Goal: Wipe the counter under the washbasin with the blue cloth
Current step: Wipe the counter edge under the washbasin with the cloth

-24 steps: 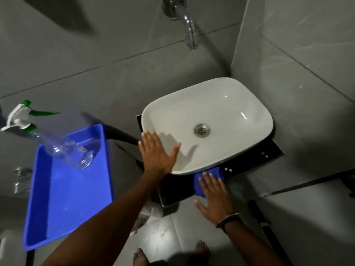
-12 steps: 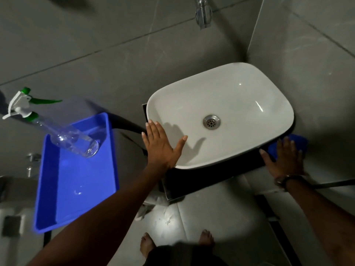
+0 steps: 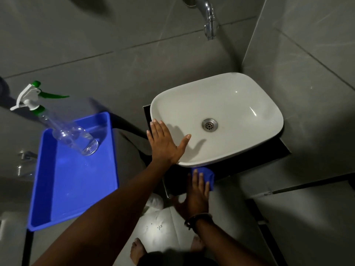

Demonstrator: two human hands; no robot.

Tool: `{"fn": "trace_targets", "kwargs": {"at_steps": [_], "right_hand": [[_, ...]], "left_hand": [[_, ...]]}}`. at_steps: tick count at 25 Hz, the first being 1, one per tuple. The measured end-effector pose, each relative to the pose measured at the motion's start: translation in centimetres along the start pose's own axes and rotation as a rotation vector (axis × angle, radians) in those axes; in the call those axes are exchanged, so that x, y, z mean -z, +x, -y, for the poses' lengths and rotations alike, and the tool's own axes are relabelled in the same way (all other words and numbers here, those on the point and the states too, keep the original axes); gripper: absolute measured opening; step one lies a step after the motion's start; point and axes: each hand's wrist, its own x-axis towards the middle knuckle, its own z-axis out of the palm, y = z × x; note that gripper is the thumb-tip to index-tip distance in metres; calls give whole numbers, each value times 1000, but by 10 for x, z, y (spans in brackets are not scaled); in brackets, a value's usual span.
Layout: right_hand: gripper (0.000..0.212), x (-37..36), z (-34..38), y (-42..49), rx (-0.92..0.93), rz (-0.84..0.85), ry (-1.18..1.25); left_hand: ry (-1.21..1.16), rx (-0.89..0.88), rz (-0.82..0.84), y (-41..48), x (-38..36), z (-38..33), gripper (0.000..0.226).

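A white washbasin [image 3: 226, 104] sits on a dark counter [image 3: 249, 162] in the corner. My left hand [image 3: 165, 144] lies flat on the basin's front left rim, fingers spread, holding nothing. My right hand [image 3: 196, 194] presses flat on the blue cloth [image 3: 207, 175], which lies on the counter's front edge just below the basin. The fingers cover most of the cloth; only its far right part shows.
A blue tray [image 3: 71, 185] stands to the left with a clear spray bottle [image 3: 57, 123] leaning in it. A chrome tap [image 3: 209, 18] juts from the grey tiled wall above the basin. My bare feet [image 3: 138, 250] stand on the floor below.
My right hand has slid the blue cloth from the counter's right end back to the left along the front edge. My left hand stays on the basin rim.
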Motion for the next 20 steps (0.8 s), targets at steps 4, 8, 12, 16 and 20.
{"fn": "trace_targets", "kwargs": {"at_steps": [4, 8, 12, 16, 20], "right_hand": [[95, -10, 28, -20, 247, 44, -177], [70, -6, 22, -13, 259, -40, -283], [44, -5, 24, -8, 347, -187, -296], [29, 19, 63, -4, -203, -67, 516], [34, 40, 128, 5, -447, 227, 1472]], "left_hand": [[-133, -4, 145, -4, 9, 9, 115], [-378, 0, 182, -41, 15, 44, 100], [-797, 462, 253, -77, 19, 82, 83], [-1021, 414, 389, -96, 44, 129, 70], [-1224, 406, 562, -98, 84, 178, 59]]}}
